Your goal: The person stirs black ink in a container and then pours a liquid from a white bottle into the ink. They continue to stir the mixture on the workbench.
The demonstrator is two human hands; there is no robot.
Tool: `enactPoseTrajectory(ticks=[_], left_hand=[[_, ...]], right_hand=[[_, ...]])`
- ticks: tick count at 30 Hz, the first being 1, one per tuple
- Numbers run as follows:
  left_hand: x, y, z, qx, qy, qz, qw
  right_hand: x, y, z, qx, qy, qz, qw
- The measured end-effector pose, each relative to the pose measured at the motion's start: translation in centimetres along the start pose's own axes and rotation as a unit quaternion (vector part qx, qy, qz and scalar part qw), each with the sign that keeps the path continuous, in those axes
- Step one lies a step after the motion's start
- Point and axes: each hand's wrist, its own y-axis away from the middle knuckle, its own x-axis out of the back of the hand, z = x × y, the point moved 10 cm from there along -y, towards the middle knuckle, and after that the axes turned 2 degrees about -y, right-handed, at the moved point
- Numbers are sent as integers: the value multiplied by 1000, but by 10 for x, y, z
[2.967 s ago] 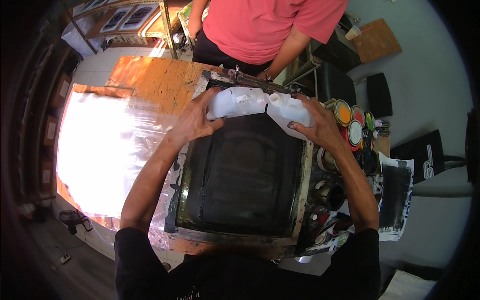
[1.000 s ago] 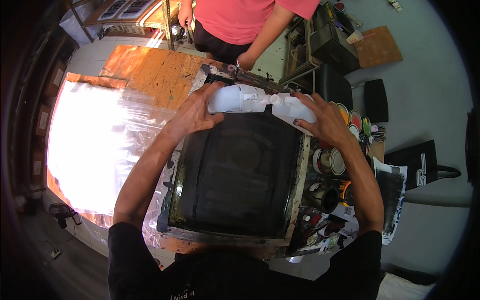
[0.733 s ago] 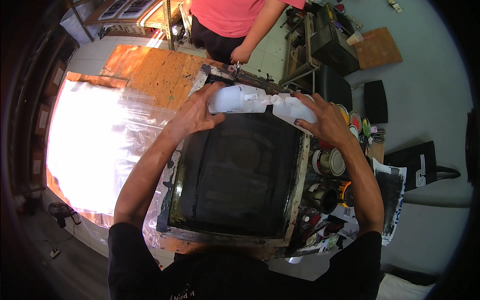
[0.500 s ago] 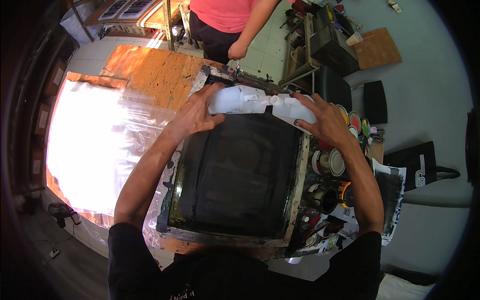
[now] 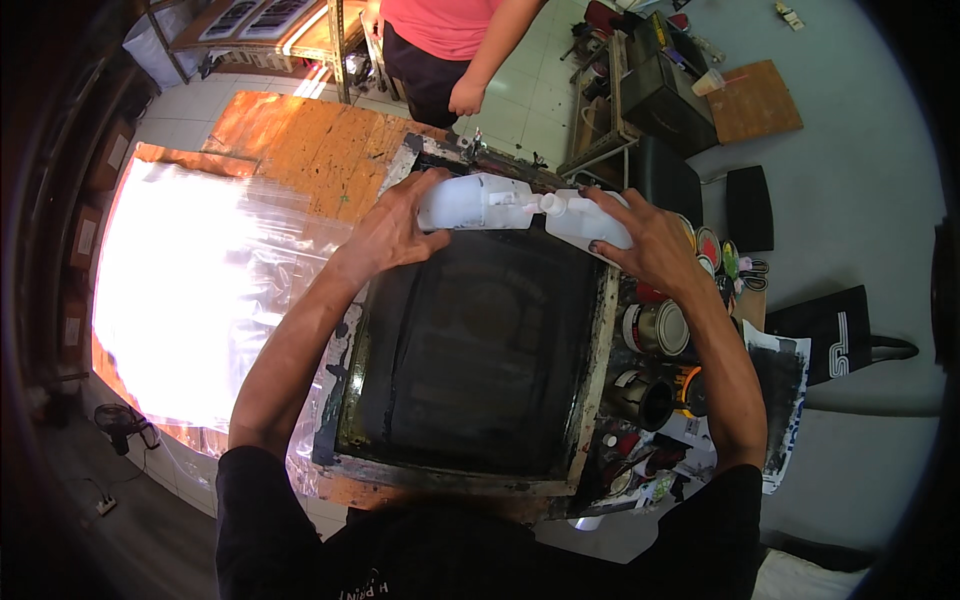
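Note:
My left hand [image 5: 388, 232] grips a white plastic jug [image 5: 478, 202] lying on its side, its neck pointing right. My right hand [image 5: 645, 240] holds a second white plastic bottle [image 5: 585, 220], its mouth meeting the jug's neck. Both are held above the far edge of a dark printing screen in a wooden frame [image 5: 592, 380] that lies flat in front of me.
Another person in a pink shirt [image 5: 450, 25] stands beyond the table, one hand [image 5: 466, 97] hanging near the frame's far edge. Open ink cans [image 5: 655, 328] and colour lids [image 5: 708, 248] crowd the right side. Shiny clear plastic sheeting [image 5: 200, 300] covers the orange table at left.
The jug and bottle stay joined over the screen's far edge in my hands. The person in pink has stepped back, their arm pulling away from the frame.

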Motion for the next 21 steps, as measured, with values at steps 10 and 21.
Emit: enactPoseTrajectory(ticks=[10,21], left_hand=[[2,-3,7,20,8,-15,1000],[6,0,10,18,13,-4,1000]], right_hand=[[0,2,2,5,9,-12,1000],[7,-1,-6,-5,17,-28,999]])
